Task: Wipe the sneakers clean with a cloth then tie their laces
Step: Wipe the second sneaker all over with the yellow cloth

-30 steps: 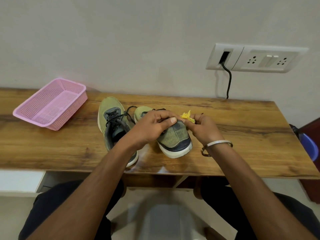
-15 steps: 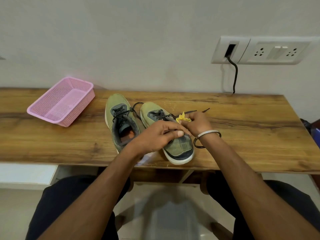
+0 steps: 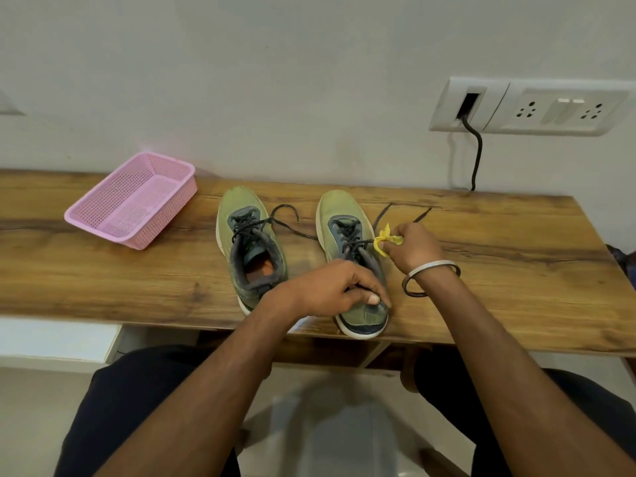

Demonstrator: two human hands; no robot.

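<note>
Two olive-green sneakers with dark untied laces stand side by side on the wooden table (image 3: 516, 270), toes toward the wall. My left hand (image 3: 330, 287) grips the heel collar of the right sneaker (image 3: 340, 222). My right hand (image 3: 414, 246), with a metal bangle at the wrist, pinches a small crumpled yellow cloth (image 3: 384, 241) against that sneaker's right side, by the laces. The left sneaker (image 3: 241, 215) stands untouched, its laces (image 3: 285, 218) trailing onto the table.
A pink perforated plastic basket (image 3: 134, 201) sits at the table's back left. A switch panel (image 3: 530, 108) with a black cable hangs on the wall at the right. My knees are under the table's front edge.
The right sneaker has come down from a tilted hold to stand flat. My left hand slid back from its upper to the heel. My right hand with the cloth moved to its right side.
</note>
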